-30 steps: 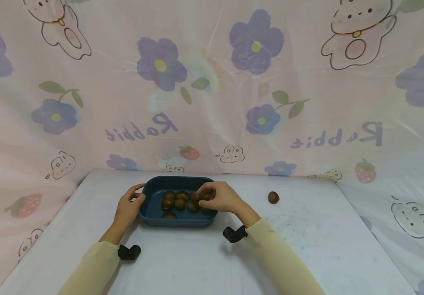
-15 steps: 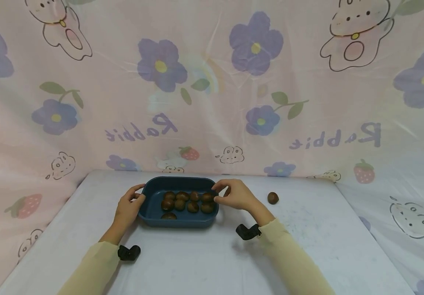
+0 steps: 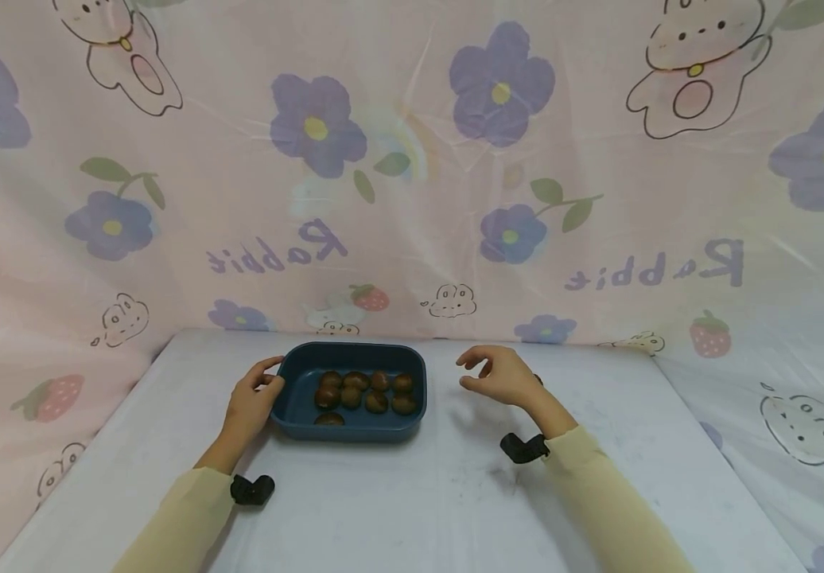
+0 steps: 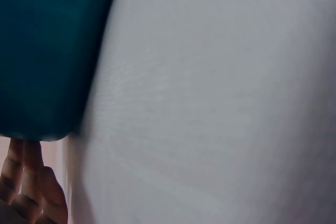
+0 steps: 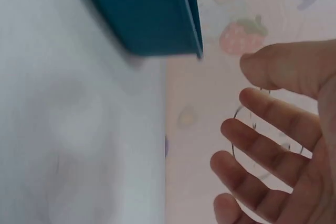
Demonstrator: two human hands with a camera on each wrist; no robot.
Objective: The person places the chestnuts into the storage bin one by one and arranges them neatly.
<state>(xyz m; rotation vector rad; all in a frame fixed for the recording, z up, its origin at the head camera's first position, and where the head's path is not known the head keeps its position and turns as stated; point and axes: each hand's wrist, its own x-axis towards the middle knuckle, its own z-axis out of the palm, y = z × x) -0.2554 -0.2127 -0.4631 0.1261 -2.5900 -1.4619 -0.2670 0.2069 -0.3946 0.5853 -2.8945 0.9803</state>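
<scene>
A deep blue rectangular dish (image 3: 351,432) stands on the white table, with several brown chestnuts (image 3: 351,397) in it. My left hand (image 3: 250,402) holds the dish at its left end, the thumb at the rim. In the left wrist view, fingers (image 4: 31,177) of that hand meet the dish's end wall. To the right of the dish, my right hand (image 3: 503,376) is held above the table with parted fingers and nothing between them. Behind it, only a sliver of another chestnut (image 3: 538,379) shows. In the right wrist view, its fingers are spread, apart from the dish.
The white tabletop (image 3: 383,501) reaches back to a pink printed curtain (image 3: 412,191), which also hangs along both sides. Both sleeved wrists carry a black camera mount, one left (image 3: 252,490) and one right (image 3: 523,448). Dark smudges mark the table at the right.
My right hand has moved from over the chestnuts in the dish out to the right, now hiding most of the lone chestnut. The left hand and the dish have stayed put.
</scene>
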